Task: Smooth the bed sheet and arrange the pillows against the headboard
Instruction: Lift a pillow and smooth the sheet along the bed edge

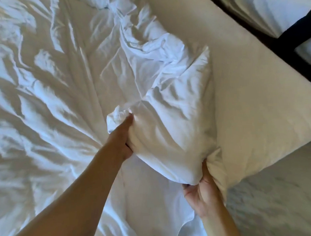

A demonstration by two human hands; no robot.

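Two hands grip a soft, light pillow [171, 135] on the rumpled bed sheet [43, 105]: left hand [123, 137] clutching its left edge, right hand [202, 192] pinching its near corner.

No legible text anywhere.

My one camera sits on my head, looking steeply down and forward over my outstretched arms, close above the bed. My left hand [122, 137] lies near mid-frame; my right hand [201, 192] sits lower, toward the bottom right.
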